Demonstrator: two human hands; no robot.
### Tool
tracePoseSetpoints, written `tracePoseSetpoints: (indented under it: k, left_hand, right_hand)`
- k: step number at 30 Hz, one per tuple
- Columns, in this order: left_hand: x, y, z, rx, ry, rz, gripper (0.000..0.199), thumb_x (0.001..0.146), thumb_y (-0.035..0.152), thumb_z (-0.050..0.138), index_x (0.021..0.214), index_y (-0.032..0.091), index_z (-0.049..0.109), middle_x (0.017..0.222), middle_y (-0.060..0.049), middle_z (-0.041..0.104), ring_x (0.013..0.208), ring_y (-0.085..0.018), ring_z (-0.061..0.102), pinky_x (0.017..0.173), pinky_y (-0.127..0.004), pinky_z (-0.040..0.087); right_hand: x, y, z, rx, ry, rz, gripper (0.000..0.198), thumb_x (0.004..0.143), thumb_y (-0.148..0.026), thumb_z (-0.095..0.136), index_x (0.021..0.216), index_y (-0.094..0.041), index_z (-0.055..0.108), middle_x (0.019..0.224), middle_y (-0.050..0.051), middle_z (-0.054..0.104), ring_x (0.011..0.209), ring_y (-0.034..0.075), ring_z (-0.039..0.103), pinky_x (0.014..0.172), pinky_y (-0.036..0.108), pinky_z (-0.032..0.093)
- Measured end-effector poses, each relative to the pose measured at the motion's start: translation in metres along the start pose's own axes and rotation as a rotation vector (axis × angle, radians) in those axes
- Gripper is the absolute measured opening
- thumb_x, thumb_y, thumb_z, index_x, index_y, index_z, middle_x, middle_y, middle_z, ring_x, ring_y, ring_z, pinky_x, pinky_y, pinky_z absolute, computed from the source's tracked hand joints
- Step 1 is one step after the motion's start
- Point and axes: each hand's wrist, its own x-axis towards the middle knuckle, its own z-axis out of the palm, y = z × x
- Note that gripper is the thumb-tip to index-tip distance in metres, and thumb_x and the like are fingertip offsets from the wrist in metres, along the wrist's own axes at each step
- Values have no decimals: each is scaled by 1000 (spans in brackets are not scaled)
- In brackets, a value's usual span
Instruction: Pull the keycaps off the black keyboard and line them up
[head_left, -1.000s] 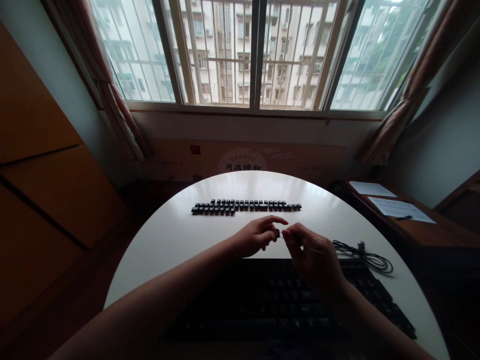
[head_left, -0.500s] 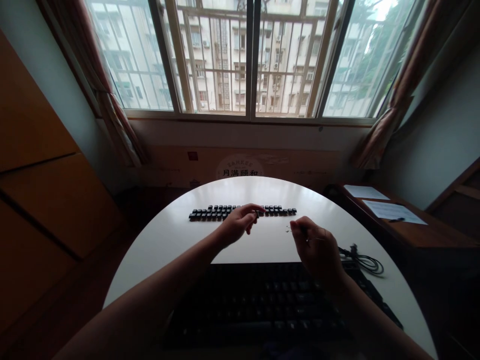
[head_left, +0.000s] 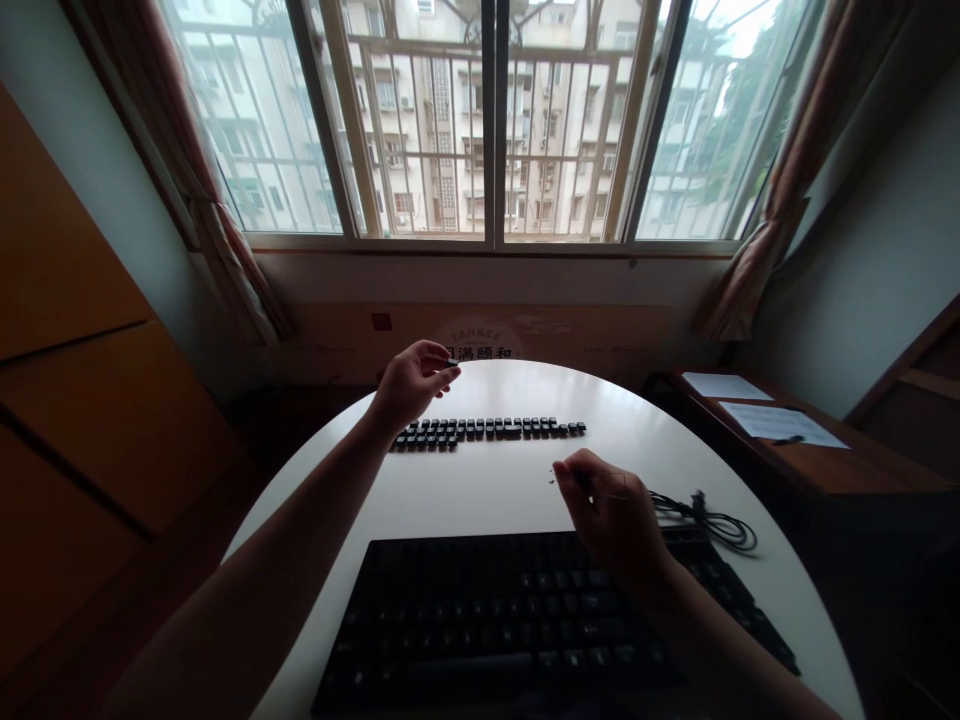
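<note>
My left hand (head_left: pixel 416 382) is raised over the far left side of the round white table. A small black keycap (head_left: pixel 451 363) is pinched between its thumb and fingers. Below it, black keycaps (head_left: pixel 491 428) stand in rows on the tabletop. My right hand (head_left: pixel 611 505) is closed around a thin wire keycap puller (head_left: pixel 552 478), whose small tips poke out past the fingers; the rest is mostly hidden. This hand hovers above the back edge of a black keyboard (head_left: pixel 450 640). Keycaps show on its middle and lower rows, while its dark upper left part shows none clearly.
A coiled black cable (head_left: pixel 724 525) lies behind the keyboard's right end. To the right, a brown wooden table (head_left: pixel 870 465) carries paper sheets (head_left: pixel 780 424) and a dark pen. A barred window (head_left: pixel 491 150) and a long printed box (head_left: pixel 600 330) are beyond the white table (head_left: pixel 465 495).
My left hand has moved left and away from me, off the rows of keycaps, with a keycap in its fingers. My right hand keeps its grip over the keyboard, and the view has shifted slightly.
</note>
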Motion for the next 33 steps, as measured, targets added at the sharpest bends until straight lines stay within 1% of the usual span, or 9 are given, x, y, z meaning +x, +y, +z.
tracePoseSetpoints:
  k: [4, 9, 12, 16, 19, 22, 24, 28, 33]
  left_hand:
    - [10, -8, 3, -2, 3, -14, 35, 73, 37, 74, 90, 13, 55, 82, -8, 71, 71, -19, 69, 54, -26, 53]
    - [8, -29, 7, 79, -141, -76, 33, 75, 39, 70, 93, 14, 58, 91, -10, 72, 79, -20, 69, 59, -28, 53]
    - [5, -40, 8, 235, -218, -45, 27, 79, 38, 64, 95, 16, 61, 91, -8, 73, 82, -20, 68, 69, -30, 52]
    - [2, -48, 8, 576, -280, 58, 22, 81, 35, 59, 91, 19, 70, 92, -6, 71, 84, -21, 65, 76, -31, 48]
    - [-3, -51, 12, 712, -417, 104, 19, 80, 31, 60, 87, 20, 74, 93, -6, 71, 82, -21, 63, 75, -29, 46]
    - [-11, -56, 18, 670, -659, 73, 16, 78, 26, 63, 85, 24, 76, 84, -3, 73, 75, -20, 63, 68, -27, 43]
    - [-17, -60, 21, 635, -759, 66, 13, 76, 25, 65, 82, 26, 76, 81, -2, 73, 72, -19, 64, 66, -26, 41]
    - [-24, -67, 24, 655, -802, 81, 11, 73, 24, 66, 77, 26, 76, 78, -2, 73, 71, -18, 64, 64, -26, 41]
    - [-26, -59, 26, 792, -859, 39, 15, 74, 27, 66, 84, 25, 77, 82, -3, 73, 71, -18, 63, 61, -25, 41]
  right_hand:
    - [1, 1, 0, 9, -8, 1, 27, 96, -34, 49, 73, -20, 53, 56, -3, 48, 47, 11, 43, 49, 22, 32]
    - [2, 6, 2, 43, -20, 5, 25, 95, -34, 50, 75, -20, 55, 56, -3, 48, 46, 11, 42, 48, 22, 33]
    - [1, 7, 2, 57, -31, 5, 24, 95, -35, 51, 76, -20, 56, 55, -4, 48, 45, 10, 41, 46, 22, 32]
    - [0, 6, 2, 71, -41, 7, 23, 95, -33, 52, 76, -20, 56, 56, -4, 48, 45, 10, 40, 46, 22, 32]
    - [0, 6, 2, 81, -40, 6, 22, 94, -31, 54, 75, -20, 55, 55, -4, 47, 45, 9, 39, 46, 21, 32]
    - [0, 5, 2, 89, -43, 5, 23, 94, -32, 54, 74, -20, 55, 55, -4, 46, 45, 9, 39, 46, 21, 31]
    - [0, 5, 2, 89, -46, 6, 23, 94, -32, 54, 74, -20, 55, 54, -5, 46, 45, 9, 39, 46, 22, 31]
    - [0, 4, 2, 94, -51, 3, 25, 94, -32, 54, 73, -19, 55, 54, -5, 45, 45, 9, 38, 46, 22, 31]
    - [1, 4, 1, 113, -54, 8, 24, 94, -32, 54, 74, -19, 55, 55, -5, 46, 46, 9, 39, 46, 21, 31]
